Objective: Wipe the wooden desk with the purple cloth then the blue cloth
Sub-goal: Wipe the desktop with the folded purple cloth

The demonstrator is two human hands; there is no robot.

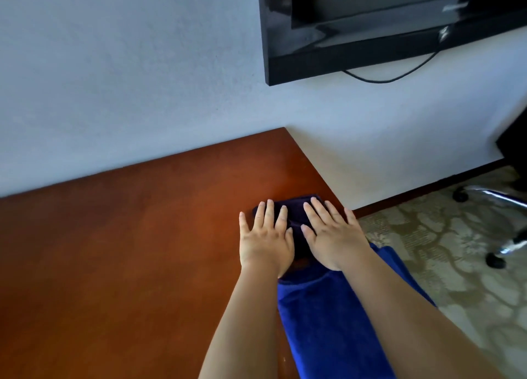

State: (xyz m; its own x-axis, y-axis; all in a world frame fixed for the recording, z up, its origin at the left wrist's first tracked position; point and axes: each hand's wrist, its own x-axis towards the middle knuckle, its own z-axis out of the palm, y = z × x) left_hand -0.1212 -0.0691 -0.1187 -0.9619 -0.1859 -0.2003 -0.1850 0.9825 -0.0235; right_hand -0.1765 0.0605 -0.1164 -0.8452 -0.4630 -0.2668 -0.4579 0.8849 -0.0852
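The surface [119, 253] is reddish-brown wood, set against the wall. A dark purple cloth [295, 212], folded small, lies flat on it near its far right corner, just inside the right edge. A bright blue cloth [319, 316] lies spread flat along that same edge, nearer, its far end touching the purple cloth.

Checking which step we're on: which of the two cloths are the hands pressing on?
The dark purple cloth, folded near the wooden desk's right edge, under the flat left hand and right hand. The bright blue cloth lies nearer, beneath the forearms.
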